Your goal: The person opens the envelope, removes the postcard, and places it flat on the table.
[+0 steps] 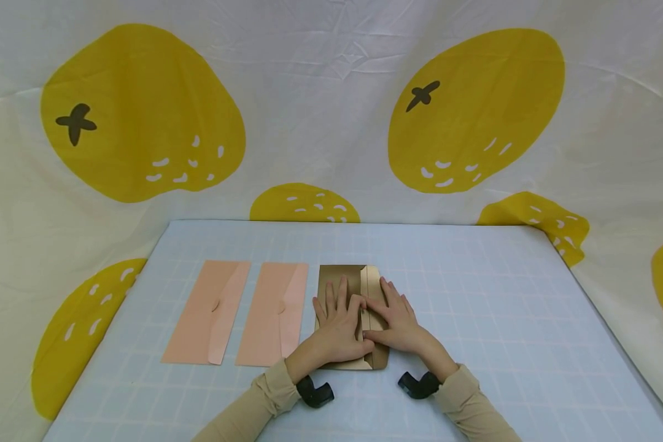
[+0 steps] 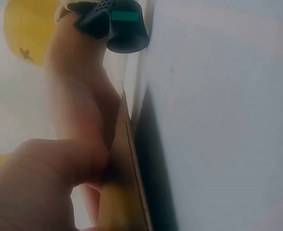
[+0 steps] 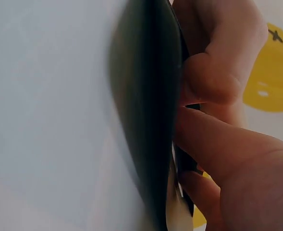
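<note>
A golden-brown paper envelope point(image 1: 339, 271) lies on the table in the head view, its folded flap point(image 1: 373, 276) along the right side. Spread over its middle is my left hand point(image 1: 334, 331), most fingers straight and the index bent near the flap's inner edge. My right hand point(image 1: 400, 322) rests on the flap side, thumb and index pointing left toward the left hand. From the left wrist, the envelope's thin edge point(image 2: 136, 178) shows below the thumb. In the right wrist view, the envelope's dark, blurred side point(image 3: 146, 96) bulges, with fingers point(image 3: 237, 149) touching its face.
Two pink envelopes point(image 1: 193, 319) point(image 1: 265, 319) with closed flaps lie side by side left of the brown one. Pale blue checked cloth covers the table point(image 1: 508, 319). A white curtain point(image 1: 315, 92) with yellow fruit prints hangs behind. Both wrists wear black cameras point(image 1: 315, 393).
</note>
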A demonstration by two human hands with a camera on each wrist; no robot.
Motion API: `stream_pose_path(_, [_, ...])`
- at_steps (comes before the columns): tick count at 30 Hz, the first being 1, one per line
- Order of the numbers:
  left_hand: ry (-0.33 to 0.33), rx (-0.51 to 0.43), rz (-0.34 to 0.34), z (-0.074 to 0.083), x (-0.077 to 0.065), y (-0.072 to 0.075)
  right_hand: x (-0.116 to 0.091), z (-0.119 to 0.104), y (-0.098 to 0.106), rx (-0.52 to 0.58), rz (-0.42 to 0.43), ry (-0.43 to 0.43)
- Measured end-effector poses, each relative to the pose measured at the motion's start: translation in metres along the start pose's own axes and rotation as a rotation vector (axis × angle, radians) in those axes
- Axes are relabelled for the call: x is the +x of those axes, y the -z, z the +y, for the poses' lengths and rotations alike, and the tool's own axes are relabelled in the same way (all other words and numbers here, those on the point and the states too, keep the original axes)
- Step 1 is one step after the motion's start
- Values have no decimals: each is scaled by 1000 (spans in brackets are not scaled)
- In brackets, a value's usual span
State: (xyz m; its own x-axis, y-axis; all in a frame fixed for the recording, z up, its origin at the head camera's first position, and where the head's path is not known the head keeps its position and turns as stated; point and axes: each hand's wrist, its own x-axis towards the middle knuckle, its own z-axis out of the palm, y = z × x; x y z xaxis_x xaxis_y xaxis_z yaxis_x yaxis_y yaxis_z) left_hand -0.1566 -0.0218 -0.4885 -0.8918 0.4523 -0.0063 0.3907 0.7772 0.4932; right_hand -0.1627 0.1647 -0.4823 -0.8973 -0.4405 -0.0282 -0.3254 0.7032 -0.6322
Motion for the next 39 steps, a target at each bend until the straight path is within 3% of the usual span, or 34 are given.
stream_pose_path(10, [1,3,12,0,0,-2,1,-3,1,-18,-22,-45])
stream_pose_path(20, [14,-8,-4,1,0,0,-2,-10,4,-8,19,-32])
stream_pose_path(30, [-1,-22,6,-1,1,-1,3,-11,-1,-7,-11,-59])
stream_pose_path(39, [6,-19,5,0,1,-1,4,-13,-3,-54,-3,-104])
